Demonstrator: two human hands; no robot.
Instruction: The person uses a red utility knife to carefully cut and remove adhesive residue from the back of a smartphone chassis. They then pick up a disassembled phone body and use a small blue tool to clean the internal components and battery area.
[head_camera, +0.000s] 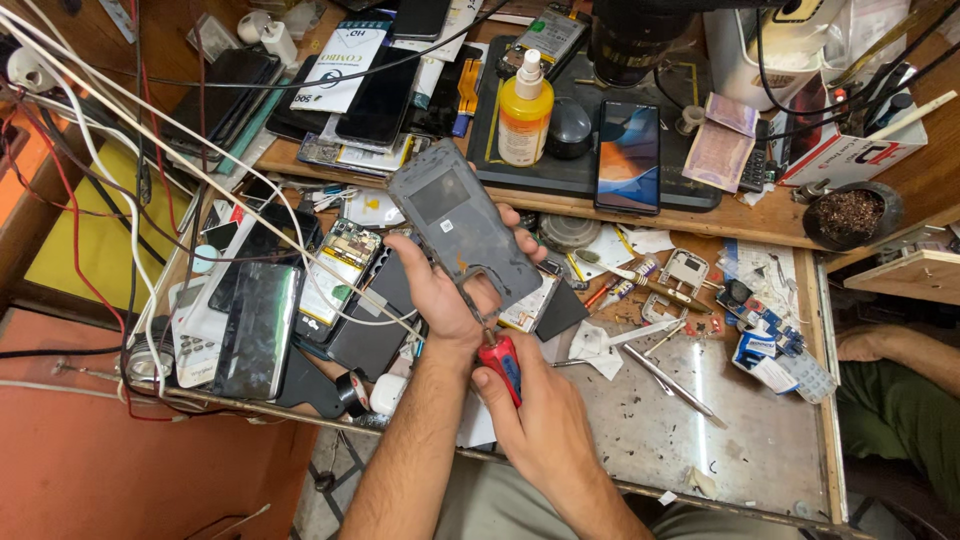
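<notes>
Nearest the camera, the right hand (540, 410) is clenched around a screwdriver (503, 362) with a red and blue handle, its tip pointing up into the lower edge of the grey phone frame (455, 228). The left hand (450, 290) grasps that frame from below, fingers wrapped round its lower end, holding it tilted above the middle of the surface (700, 440).

The surface is a worn, scratched metal top, littered with small parts. A raised wooden shelf (770, 225) runs along its far side. On the shelf lies a dark mat (560, 175), bearing a yellow pump bottle (525, 115) with a white head and a phone (628, 155) with a lit orange and blue screen. At the left end of the shelf lies a white rectangular package (345, 62) with blue print, among dark phones. At the right end stands a white carton (850, 150) with red marking. On the surface to the right lies a small blue and white packet (765, 355). Tweezers (670, 380) lie just right of the right hand.
</notes>
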